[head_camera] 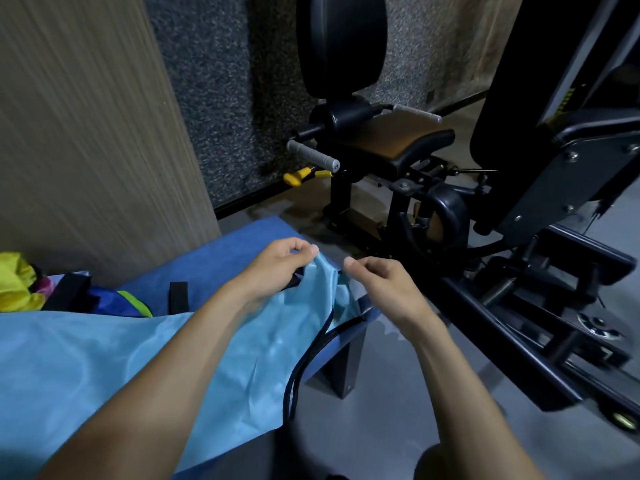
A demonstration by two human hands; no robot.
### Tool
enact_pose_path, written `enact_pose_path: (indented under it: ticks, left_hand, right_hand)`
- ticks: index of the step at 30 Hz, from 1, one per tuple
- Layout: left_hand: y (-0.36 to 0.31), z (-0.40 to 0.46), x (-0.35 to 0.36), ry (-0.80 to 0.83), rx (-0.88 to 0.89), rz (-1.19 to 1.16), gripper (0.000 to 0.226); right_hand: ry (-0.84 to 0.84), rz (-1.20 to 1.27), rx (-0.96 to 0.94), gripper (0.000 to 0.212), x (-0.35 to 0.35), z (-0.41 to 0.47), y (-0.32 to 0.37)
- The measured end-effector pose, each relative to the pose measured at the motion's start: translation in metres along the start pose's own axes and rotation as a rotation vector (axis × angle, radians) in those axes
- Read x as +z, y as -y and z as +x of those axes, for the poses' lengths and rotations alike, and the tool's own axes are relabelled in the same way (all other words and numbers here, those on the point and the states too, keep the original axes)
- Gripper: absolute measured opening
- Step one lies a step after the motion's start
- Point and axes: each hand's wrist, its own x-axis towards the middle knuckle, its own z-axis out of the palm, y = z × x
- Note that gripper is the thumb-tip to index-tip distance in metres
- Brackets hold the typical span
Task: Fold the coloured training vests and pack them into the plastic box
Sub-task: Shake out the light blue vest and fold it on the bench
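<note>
A light blue vest (114, 362) with black trim lies spread over a blue padded bench (221, 261). My left hand (277, 268) pinches the vest's far corner between thumb and fingers and lifts it a little. My right hand (384, 285) is just to the right of that corner, fingers curled, pinching the vest's black-trimmed edge. A yellow vest (17, 285) and a dark blue vest with a green stripe (121, 303) lie bunched at the bench's left end. No plastic box is in view.
A black gym machine (485, 202) with a padded seat (398, 140) and grey handles stands right beyond the bench. A wood-grain panel (86, 133) rises on the left. Grey floor (398, 410) lies below on the right.
</note>
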Motion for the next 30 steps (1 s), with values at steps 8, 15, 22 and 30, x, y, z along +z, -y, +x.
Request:
enact_pose_path:
  ticks: [8,15,22,30]
  left_hand:
    - [-0.001,0.006,0.006,-0.043,-0.061,0.028,0.029]
    - [-0.003,0.005,0.014,-0.068,-0.09,0.047,0.033]
    - [-0.003,0.008,0.018,-0.137,-0.09,0.131,0.024]
    - [0.0,0.008,0.034,-0.065,-0.024,0.095,0.022]
  right_hand:
    - [0.065,-0.131,-0.151,0.029,0.004,-0.019,0.007]
    - [0.101,-0.534,-0.168,0.056,0.024,-0.036,0.012]
    - [-0.202,-0.748,-0.353,0.028,0.039,-0.039,0.011]
    - [-0.2,-0.378,0.179,0.01,-0.008,-0.036,-0.007]
